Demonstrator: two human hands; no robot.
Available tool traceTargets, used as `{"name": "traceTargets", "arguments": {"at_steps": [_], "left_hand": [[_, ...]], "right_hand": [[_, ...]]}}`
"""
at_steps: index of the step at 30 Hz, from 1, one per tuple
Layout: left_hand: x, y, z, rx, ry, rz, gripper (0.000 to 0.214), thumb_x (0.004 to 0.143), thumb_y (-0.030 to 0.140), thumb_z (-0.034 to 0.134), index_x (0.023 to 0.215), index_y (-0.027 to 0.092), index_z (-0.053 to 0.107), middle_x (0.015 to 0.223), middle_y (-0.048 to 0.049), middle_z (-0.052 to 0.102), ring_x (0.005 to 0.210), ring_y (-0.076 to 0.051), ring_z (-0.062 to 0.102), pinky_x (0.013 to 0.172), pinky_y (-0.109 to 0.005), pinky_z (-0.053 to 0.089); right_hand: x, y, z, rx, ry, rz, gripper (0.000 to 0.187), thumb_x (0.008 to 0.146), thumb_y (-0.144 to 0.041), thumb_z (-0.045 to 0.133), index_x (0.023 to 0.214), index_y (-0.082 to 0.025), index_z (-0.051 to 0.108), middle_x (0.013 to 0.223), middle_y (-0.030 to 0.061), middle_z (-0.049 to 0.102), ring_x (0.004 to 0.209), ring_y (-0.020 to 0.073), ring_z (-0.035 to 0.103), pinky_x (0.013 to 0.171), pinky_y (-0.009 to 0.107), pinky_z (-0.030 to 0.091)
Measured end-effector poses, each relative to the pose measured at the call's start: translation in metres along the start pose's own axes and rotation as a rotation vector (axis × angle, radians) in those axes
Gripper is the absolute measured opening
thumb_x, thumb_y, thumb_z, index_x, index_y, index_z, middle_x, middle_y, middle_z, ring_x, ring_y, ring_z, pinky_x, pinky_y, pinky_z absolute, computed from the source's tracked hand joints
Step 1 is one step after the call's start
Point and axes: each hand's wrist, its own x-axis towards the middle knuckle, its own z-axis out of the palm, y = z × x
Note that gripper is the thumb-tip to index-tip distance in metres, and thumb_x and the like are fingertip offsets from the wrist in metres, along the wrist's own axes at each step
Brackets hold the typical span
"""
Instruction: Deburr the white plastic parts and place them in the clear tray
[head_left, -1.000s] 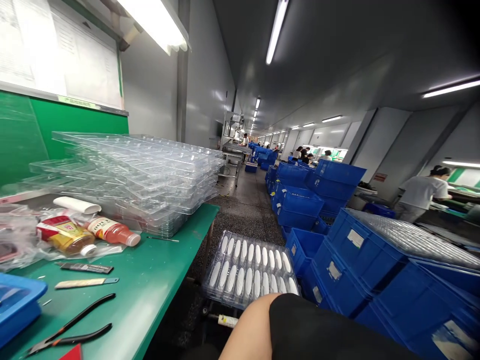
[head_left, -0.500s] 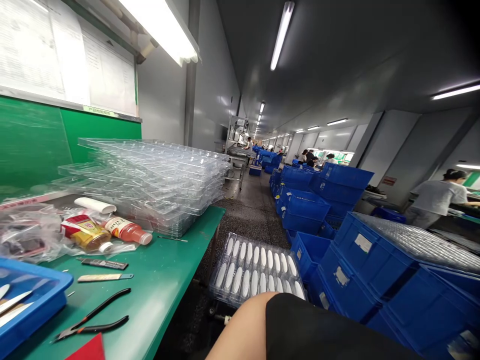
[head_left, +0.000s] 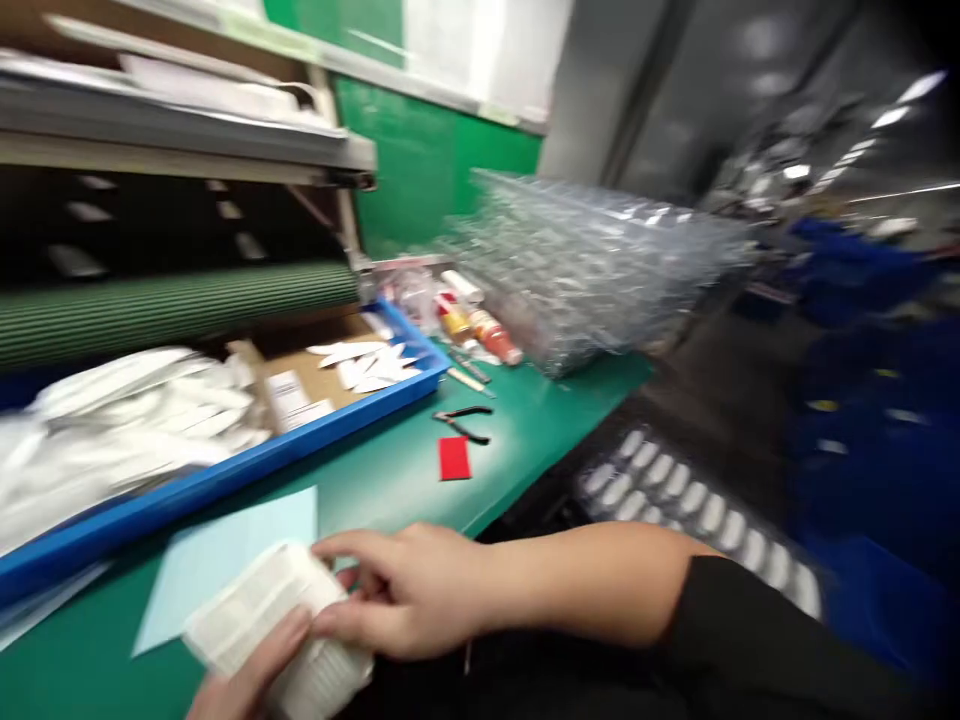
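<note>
Both my hands hold a white ribbed plastic piece [head_left: 270, 620] at the near edge of the green table [head_left: 390, 480]. My right hand [head_left: 409, 590] grips its right side with fingers curled over the top. My left hand [head_left: 251, 675] shows only partly at the bottom edge, fingers pressed on the piece's lower side. A pale blue sheet of paper [head_left: 225, 555] lies under and behind the piece. The picture is smeared by motion.
A long blue tray [head_left: 225, 470] of white parts and cardboard stands behind. Black pliers [head_left: 465, 420], a red card [head_left: 454, 458] and bottles [head_left: 480, 330] lie to the right, before a stack of clear blister trays [head_left: 592, 260]. A filled blister tray [head_left: 675, 480] and blue crates [head_left: 870, 420] sit off the table's end.
My view has swung left and down from the aisle to the table. Both hands and the white piece have come into sight; before, only my right forearm showed.
</note>
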Motion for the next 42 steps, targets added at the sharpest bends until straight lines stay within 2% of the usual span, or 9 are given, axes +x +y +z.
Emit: {"name": "traceTargets", "arguments": {"at_steps": [4,10,15,18,24,31,33,37,42], "left_hand": [[-0.013,0.008,-0.022,-0.116,0.158,0.018,0.105,0.052,0.016,0.099,0.148,0.028,0.058,0.119,-0.0064,0.079,0.109,-0.04,0.074,0.086,-0.04,0.068],[-0.003,0.029,-0.015,-0.067,0.206,0.026,0.09,0.059,0.025,0.099,0.141,0.019,0.064,0.117,-0.0137,0.078,0.107,-0.042,0.075,0.081,-0.041,0.069],[0.025,0.061,-0.01,0.061,0.193,0.011,0.072,0.062,0.028,0.097,0.129,0.02,0.07,0.122,-0.0141,0.077,0.104,-0.04,0.076,0.069,-0.04,0.07],[0.052,0.079,-0.002,0.112,0.091,0.023,0.059,0.067,0.026,0.094,0.122,0.02,0.073,0.125,-0.0136,0.075,0.098,-0.035,0.077,0.068,-0.041,0.069],[0.084,0.082,0.005,0.108,-0.03,-0.05,0.048,0.072,0.026,0.092,0.116,0.016,0.074,0.109,-0.0142,0.079,0.089,-0.03,0.077,0.065,-0.036,0.068],[0.081,0.076,-0.009,0.03,-0.038,-0.101,0.049,0.072,0.029,0.094,0.116,0.016,0.074,0.105,-0.0126,0.079,0.089,-0.029,0.077,0.07,-0.036,0.068],[0.081,0.076,-0.011,-0.001,-0.032,-0.105,0.049,0.072,0.029,0.094,0.115,0.016,0.074,0.104,-0.0126,0.079,0.089,-0.028,0.077,0.071,-0.035,0.068],[0.082,0.076,-0.01,-0.025,-0.02,-0.106,0.042,0.072,0.031,0.094,0.108,0.017,0.077,0.099,-0.0117,0.08,0.087,-0.028,0.077,0.069,-0.034,0.068],[0.081,0.079,-0.008,0.032,0.024,-0.121,0.036,0.072,0.035,0.094,0.099,0.016,0.079,0.095,-0.0104,0.08,0.083,-0.026,0.076,0.067,-0.03,0.066]], "right_hand": [[0.014,0.003,0.001,0.1,-0.023,-0.06,0.064,0.098,-0.057,0.064,0.151,-0.026,0.049,0.072,-0.0037,0.065,0.072,0.0184,0.068,0.063,0.024,0.045],[0.029,0.004,-0.001,0.113,-0.027,-0.061,0.057,0.099,-0.057,0.064,0.148,-0.029,0.054,0.074,-0.0051,0.066,0.065,0.0147,0.062,0.06,0.023,0.04],[0.023,0.053,-0.058,-0.196,0.387,-0.112,0.042,0.099,-0.049,0.066,0.13,-0.02,0.069,0.114,0.0084,0.072,0.106,0.0219,0.066,0.097,0.035,0.05],[0.008,0.093,-0.104,-0.559,0.345,0.158,0.053,0.095,-0.041,0.072,0.142,-0.019,0.061,0.149,0.0178,0.053,0.137,0.0334,0.051,0.116,0.05,0.04],[0.001,0.124,-0.142,-0.679,0.065,0.332,0.064,0.093,-0.039,0.07,0.151,-0.019,0.054,0.131,0.0177,0.061,0.12,0.0345,0.062,0.098,0.043,0.051],[0.042,0.097,-0.145,-0.828,0.018,0.498,0.024,0.092,-0.037,0.054,0.106,-0.018,0.056,0.105,0.0139,0.065,0.085,0.0291,0.065,0.064,0.035,0.039],[0.049,0.077,-0.139,-0.814,0.039,0.456,0.02,0.093,-0.035,0.049,0.106,-0.02,0.051,0.095,0.0093,0.067,0.072,0.0249,0.061,0.058,0.033,0.032],[0.064,0.04,-0.115,-0.661,-0.013,0.117,0.018,0.09,-0.037,0.055,0.1,-0.023,0.051,0.074,-0.0009,0.063,0.057,0.0187,0.053,0.055,0.032,0.024],[0.093,0.052,-0.093,-0.635,-0.006,-0.261,0.009,0.09,-0.028,0.061,0.095,-0.021,0.062,0.088,0.0023,0.066,0.071,0.0191,0.06,0.058,0.033,0.03]]}}
